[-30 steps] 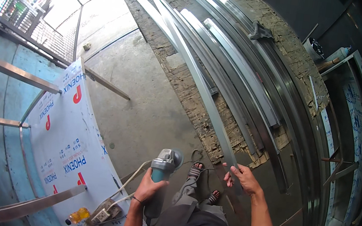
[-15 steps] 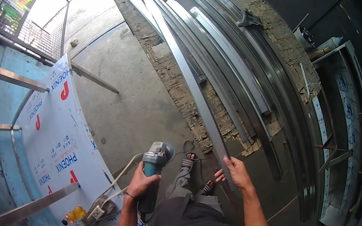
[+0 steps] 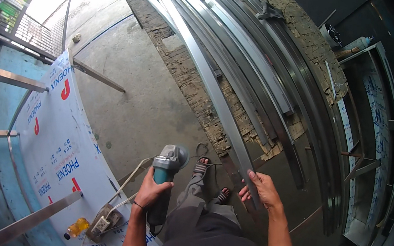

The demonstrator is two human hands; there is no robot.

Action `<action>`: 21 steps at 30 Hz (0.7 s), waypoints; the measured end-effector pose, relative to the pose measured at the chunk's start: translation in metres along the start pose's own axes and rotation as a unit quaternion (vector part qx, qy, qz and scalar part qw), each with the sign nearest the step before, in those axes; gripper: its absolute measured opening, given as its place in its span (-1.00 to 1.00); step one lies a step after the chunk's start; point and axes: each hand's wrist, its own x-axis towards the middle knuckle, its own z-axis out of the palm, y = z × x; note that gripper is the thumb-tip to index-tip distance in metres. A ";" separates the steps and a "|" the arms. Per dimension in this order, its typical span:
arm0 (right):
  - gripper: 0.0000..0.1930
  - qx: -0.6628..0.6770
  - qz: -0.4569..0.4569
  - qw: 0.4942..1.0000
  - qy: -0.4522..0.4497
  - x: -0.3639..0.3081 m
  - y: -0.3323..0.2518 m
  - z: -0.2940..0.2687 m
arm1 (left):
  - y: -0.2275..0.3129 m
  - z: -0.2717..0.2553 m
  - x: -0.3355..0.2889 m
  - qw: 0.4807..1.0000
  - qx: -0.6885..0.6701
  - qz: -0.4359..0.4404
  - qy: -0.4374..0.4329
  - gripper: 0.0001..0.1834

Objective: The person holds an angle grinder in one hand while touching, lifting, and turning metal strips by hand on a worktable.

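My left hand [image 3: 152, 192] is wrapped round the teal body of an angle grinder [image 3: 167, 165]. Its grey metal head points away from me, and a pale disc shows at its right side, too blurred to tell if it spins. My right hand [image 3: 262, 190] grips the near end of a long metal tube [image 3: 208, 74], thumb on top and fingers curled beneath. From there the tube slants away to the far left, over a worn wooden board [image 3: 215, 136]. The grinder and the tube are apart.
Several metal tubes [image 3: 250, 55] lie along the board, with a dark cloth [image 3: 271, 12] on them. A film-covered sheet [image 3: 52, 129] with metal legs stands left, bearing a power strip [image 3: 103, 222] and a yellow bottle [image 3: 77, 227]. A metal frame [image 3: 376, 156] stands right.
The view has shifted slightly, so the background sits a little further left and higher. Both hands keep their holds, and the grinder and tube stay nearly in place.
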 end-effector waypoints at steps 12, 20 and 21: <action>-0.39 0.069 0.033 0.997 -0.030 -0.018 0.006 -0.021 | -0.005 0.001 -0.004 1.000 -0.018 0.003 0.001 -0.29; -0.39 0.063 0.032 0.997 -0.036 -0.020 0.013 -0.028 | -0.009 0.002 -0.006 1.000 -0.005 0.003 0.003 -0.32; -0.39 0.065 0.033 0.997 -0.034 -0.020 0.015 -0.028 | -0.009 0.003 -0.006 1.000 -0.004 0.003 0.002 -0.32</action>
